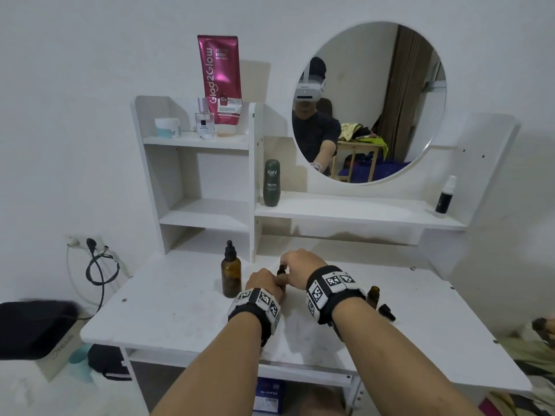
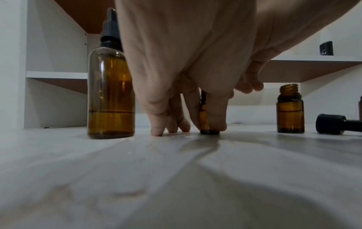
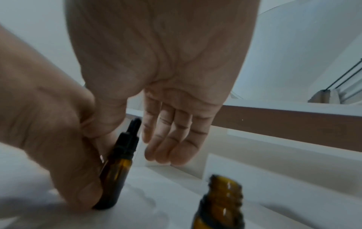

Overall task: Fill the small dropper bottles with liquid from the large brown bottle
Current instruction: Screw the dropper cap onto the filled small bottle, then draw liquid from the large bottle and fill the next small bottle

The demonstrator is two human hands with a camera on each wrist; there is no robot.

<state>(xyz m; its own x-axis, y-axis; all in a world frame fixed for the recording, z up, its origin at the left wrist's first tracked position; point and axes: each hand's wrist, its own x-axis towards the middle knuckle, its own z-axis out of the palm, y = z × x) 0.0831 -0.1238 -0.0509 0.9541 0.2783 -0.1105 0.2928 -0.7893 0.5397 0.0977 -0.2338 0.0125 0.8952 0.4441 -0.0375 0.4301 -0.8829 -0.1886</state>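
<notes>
The large brown bottle [image 1: 231,273] stands capped with a black dropper, about a third full [image 2: 111,96]. Just right of it my left hand [image 1: 265,282] grips a small brown dropper bottle [image 2: 208,124] that stands on the white desk, thumb and fingers around its body [image 3: 115,175]. Its black dropper cap [image 3: 128,139] is on. My right hand [image 1: 295,267] hovers over that cap with the fingers [image 3: 170,139] straight and clear of it. A second small bottle [image 1: 373,295] stands uncapped to the right [image 2: 290,111], its black dropper cap [image 1: 387,313] lying beside it.
White shelves [image 1: 207,217] rise close behind the bottles, with a low shelf [image 1: 360,211] overhanging the back of the desk. A dark green bottle [image 1: 271,183] and a black spray bottle [image 1: 444,195] stand on it. The desk's front edge [image 1: 210,349] runs near my forearms.
</notes>
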